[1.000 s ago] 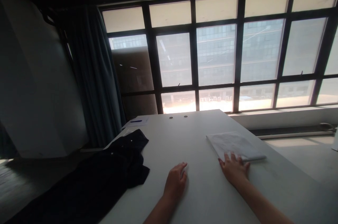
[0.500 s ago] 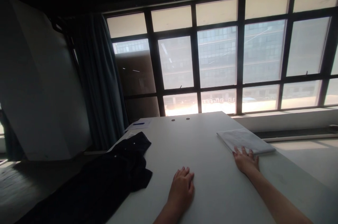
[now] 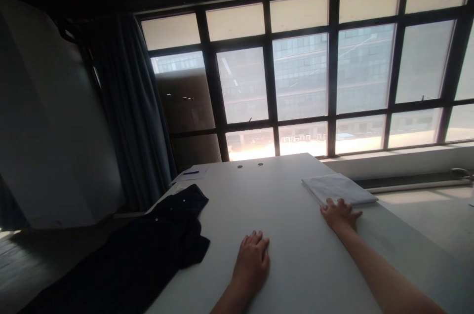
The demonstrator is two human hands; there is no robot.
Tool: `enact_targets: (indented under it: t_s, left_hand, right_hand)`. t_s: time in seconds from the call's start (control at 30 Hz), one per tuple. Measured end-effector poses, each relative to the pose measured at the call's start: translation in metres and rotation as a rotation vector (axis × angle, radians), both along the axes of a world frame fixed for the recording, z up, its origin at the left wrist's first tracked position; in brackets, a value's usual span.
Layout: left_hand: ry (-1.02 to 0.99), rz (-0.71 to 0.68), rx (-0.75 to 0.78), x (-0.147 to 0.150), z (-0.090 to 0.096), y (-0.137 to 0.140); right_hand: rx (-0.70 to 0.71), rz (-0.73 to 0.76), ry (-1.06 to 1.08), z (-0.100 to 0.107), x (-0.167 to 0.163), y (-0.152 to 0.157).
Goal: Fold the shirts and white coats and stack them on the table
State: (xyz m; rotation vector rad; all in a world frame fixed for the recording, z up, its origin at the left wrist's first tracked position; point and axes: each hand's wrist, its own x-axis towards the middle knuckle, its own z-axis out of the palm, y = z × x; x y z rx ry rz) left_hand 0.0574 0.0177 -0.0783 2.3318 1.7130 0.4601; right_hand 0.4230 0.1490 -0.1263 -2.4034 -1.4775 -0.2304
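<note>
Since the head view is all there is, let's go with that one. Looks to me like the step in hand is setting a folded white cloth point(image 3: 338, 186) in its spot: it lies flat along the right edge of the table point(image 3: 283, 205), toward the far right corner. The right hand point(image 3: 338, 216) has its fingers spread, tips on the cloth's near edge, not pinching anything. The left hand point(image 3: 252, 260) is palm down on bare surface nearer the middle, fingers pretty much together, holding nothing that I can see.

My guess is the next move just calls for a light flat touch to square the cloth up, or letting go of it. Don't want it poking over that edge.

Compared with a second ago, the cloth sits farther out and closer to the right edge, with the right hand along with it. The left hand was more curled, now it's flatter. The dark garment point(image 3: 177, 230) is still draped over the left edge, though it's so dim there I can't make out its folds.
</note>
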Motion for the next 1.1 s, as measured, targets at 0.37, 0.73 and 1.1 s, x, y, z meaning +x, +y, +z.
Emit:
enact_targets:
  t_s: [0.37,0.73,1.1]
  left_hand:
    - [0.005,-0.016,0.021,-0.002,-0.004,0.001]
    - [-0.009,-0.018,0.015,-0.002,-0.010,0.006]
    - [0.036,-0.015,0.035,0.001,-0.013,0.008]
  right_hand:
    - [-0.101,0.062,0.007,-0.006,0.013,0.017]
    - [-0.089,0.095,-0.058,-0.013,-0.005,-0.005]
    - [-0.162,0.385,-0.058,-0.003,-0.121,-0.079]
